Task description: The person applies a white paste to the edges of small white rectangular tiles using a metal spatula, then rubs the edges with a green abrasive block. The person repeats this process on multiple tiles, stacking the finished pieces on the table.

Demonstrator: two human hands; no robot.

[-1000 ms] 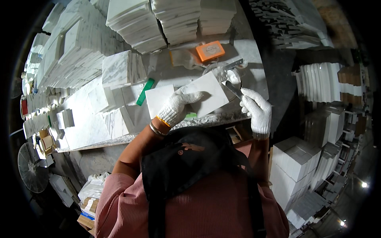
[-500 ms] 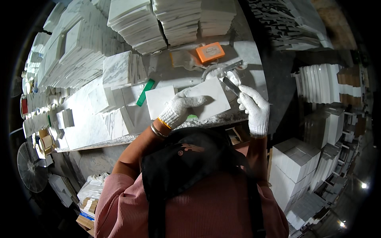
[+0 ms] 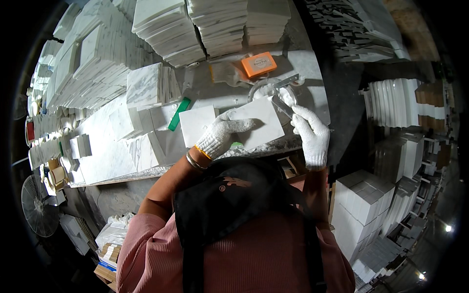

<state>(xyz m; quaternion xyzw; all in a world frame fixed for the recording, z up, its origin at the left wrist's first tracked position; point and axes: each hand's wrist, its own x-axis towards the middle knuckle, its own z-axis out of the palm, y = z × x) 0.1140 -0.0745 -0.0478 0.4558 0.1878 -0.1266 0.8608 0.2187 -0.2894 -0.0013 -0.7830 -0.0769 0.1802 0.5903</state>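
Observation:
My left hand [image 3: 221, 134], in a white knitted glove, grips a white marble tile [image 3: 263, 125] with the thumb on its face. The tile is tilted over the near edge of the worktable. In my right hand [image 3: 311, 135], also gloved, is a putty knife [image 3: 283, 107], its blade at the tile's upper right corner. Just beyond the tile stands a round bowl [image 3: 295, 94] of white paste, with a second flat blade [image 3: 287, 80] lying across its rim. Another white tile [image 3: 196, 126] lies left of my left hand, partly hidden by it.
An orange box-shaped pad [image 3: 259, 64] lies beside a spare glove [image 3: 228, 74]. A green bar [image 3: 179, 114] rests farther left. Tall marble tile stacks [image 3: 168, 31] fill the table's back and left. Stacked white blocks [image 3: 362, 205] stand at my right; a fan [image 3: 39, 205] is far left.
My right hand has shifted slightly left with the putty knife, bringing its blade to the tile's upper right corner. The left hand and its tile have barely moved.

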